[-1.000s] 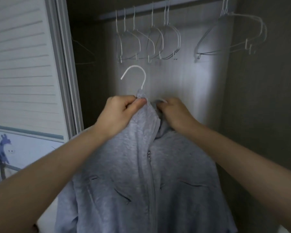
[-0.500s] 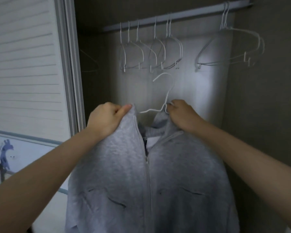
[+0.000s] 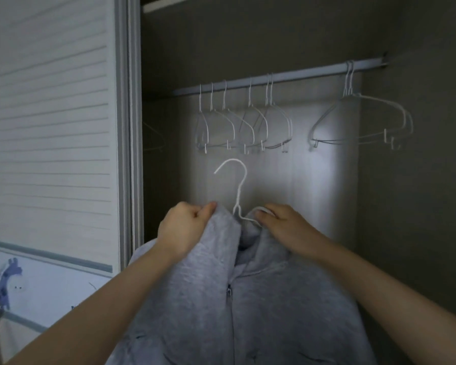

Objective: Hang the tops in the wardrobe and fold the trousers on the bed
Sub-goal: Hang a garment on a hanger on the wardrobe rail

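Note:
A grey zip-up top [image 3: 261, 312] hangs in front of me on a white wire hanger [image 3: 238, 185], whose hook stands upright below the wardrobe rail [image 3: 295, 77]. My left hand [image 3: 184, 230] grips the left side of the collar. My right hand [image 3: 284, 227] grips the right side of the collar together with the hanger's shoulder wire. The hanger's lower part is hidden inside the top. The hook hangs free, well under the rail.
Several empty white hangers [image 3: 242, 127] hang on the rail's left half and a few more hangers [image 3: 361, 122] on its right end. A sliding slatted door [image 3: 50, 127] stands at the left. The dark wardrobe side wall [image 3: 419, 180] closes the right.
The hanger's hook went from tilted to upright. My hands and the top now sit lower relative to the rail, which has come further into view.

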Available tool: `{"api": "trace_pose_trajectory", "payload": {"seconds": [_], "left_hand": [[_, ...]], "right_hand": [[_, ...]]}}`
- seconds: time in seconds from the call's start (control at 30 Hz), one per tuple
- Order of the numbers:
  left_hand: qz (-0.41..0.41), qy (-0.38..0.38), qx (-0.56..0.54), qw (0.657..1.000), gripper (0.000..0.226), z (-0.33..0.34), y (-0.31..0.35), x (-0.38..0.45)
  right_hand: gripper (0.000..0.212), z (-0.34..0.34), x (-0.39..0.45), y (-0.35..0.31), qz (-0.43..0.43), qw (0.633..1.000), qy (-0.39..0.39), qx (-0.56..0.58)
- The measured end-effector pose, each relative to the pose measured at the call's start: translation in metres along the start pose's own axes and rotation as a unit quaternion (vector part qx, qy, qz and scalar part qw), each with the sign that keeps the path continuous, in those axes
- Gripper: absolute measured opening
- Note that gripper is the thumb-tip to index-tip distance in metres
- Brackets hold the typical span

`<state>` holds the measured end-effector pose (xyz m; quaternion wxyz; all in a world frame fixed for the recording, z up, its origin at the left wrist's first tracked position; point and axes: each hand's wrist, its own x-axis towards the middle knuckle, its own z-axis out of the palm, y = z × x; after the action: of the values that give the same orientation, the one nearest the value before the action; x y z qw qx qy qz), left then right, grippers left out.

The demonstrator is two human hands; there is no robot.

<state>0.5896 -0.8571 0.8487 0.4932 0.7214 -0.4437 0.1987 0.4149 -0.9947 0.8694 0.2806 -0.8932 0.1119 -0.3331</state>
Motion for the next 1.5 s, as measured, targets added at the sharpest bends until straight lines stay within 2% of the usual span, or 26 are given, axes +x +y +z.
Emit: {"api": "trace_pose_trajectory", "payload": {"seconds": [0.07, 0.13, 0.27, 0.43, 0.5, 0.57, 0.67, 0.7, 0.77, 0.87, 1.0, 1.1, 1.2, 1.27, 1.33, 1.37, 1.43, 1.5], "left_hand": [[-0.048, 0.019, -0.047, 0.998, 0.057, -0.013, -0.013, 0.013], [-0.069, 0.024, -0.072, 0.995, 0.054, -0.023, -0.023, 0.025], [-0.08, 0.002, -0.088, 0.993, 0.052, -0.027, -0.031, 0.043], [-0.065, -0.025, -0.109, 0.992, 0.058, -0.019, -0.031, 0.056], [-0.047, -0.015, -0.111, 0.993, 0.054, -0.014, -0.026, 0.063], [-0.028, -0.019, -0.081, 0.996, 0.041, -0.01, -0.02, 0.068], [-0.002, -0.069, -0.022, 0.997, 0.024, -0.008, -0.012, 0.07], [0.01, -0.082, -0.023, 0.996, 0.026, -0.012, -0.011, 0.069], [0.024, -0.11, -0.082, 0.99, 0.03, -0.021, -0.008, 0.062], [0.024, -0.163, -0.196, 0.967, 0.02, -0.036, -0.008, 0.042], [0.028, -0.191, -0.152, 0.969, 0.046, -0.05, -0.015, 0.016], [0.014, -0.233, -0.209, 0.95, 0.058, -0.057, -0.014, 0.0], [-0.006, -0.258, -0.26, 0.93, 0.069, -0.057, -0.015, -0.003], [-0.027, -0.263, -0.25, 0.932, 0.094, -0.05, -0.015, -0.002], [-0.026, -0.224, -0.199, 0.954, 0.115, -0.04, -0.015, 0.001], [-0.006, -0.178, -0.153, 0.972, 0.115, -0.035, -0.017, 0.001], [0.024, -0.053, -0.057, 0.997, 0.1, -0.024, -0.023, 0.01], [0.021, 0.032, 0.003, 0.999, 0.077, -0.017, -0.032, 0.028]], "right_hand": [[0.047, -0.019, -0.001, -0.001, 0.066, 0.993, -0.048, 0.084], [0.056, -0.033, 0.0, -0.001, 0.124, 0.986, -0.071, 0.086], [0.064, -0.036, -0.001, -0.012, 0.141, 0.984, -0.096, 0.06], [0.066, -0.039, -0.01, -0.024, 0.177, 0.969, -0.108, 0.134], [0.066, -0.043, -0.009, -0.029, 0.205, 0.959, -0.081, 0.179], [0.064, -0.046, -0.004, -0.036, 0.22, 0.954, -0.016, 0.202], [0.063, -0.05, 0.008, -0.05, 0.217, 0.954, 0.06, 0.196], [0.065, -0.05, 0.012, -0.055, 0.216, 0.955, 0.074, 0.19], [0.068, -0.051, 0.023, -0.065, 0.217, 0.953, 0.089, 0.191], [0.068, -0.042, 0.041, -0.083, 0.205, 0.952, 0.091, 0.208], [0.072, -0.021, 0.072, -0.111, 0.174, 0.956, 0.102, 0.214], [0.07, -0.002, 0.104, -0.126, 0.146, 0.955, 0.12, 0.228], [0.053, 0.015, 0.138, -0.133, 0.127, 0.948, 0.137, 0.257], [0.042, 0.024, 0.159, -0.136, 0.117, 0.941, 0.139, 0.286], [0.04, 0.031, 0.182, -0.139, 0.107, 0.936, 0.136, 0.307], [0.039, 0.035, 0.191, -0.142, 0.102, 0.935, 0.136, 0.311], [0.039, 0.041, 0.211, -0.148, 0.084, 0.936, 0.15, 0.307], [0.04, 0.046, 0.232, -0.153, 0.073, 0.933, 0.177, 0.304]]}}
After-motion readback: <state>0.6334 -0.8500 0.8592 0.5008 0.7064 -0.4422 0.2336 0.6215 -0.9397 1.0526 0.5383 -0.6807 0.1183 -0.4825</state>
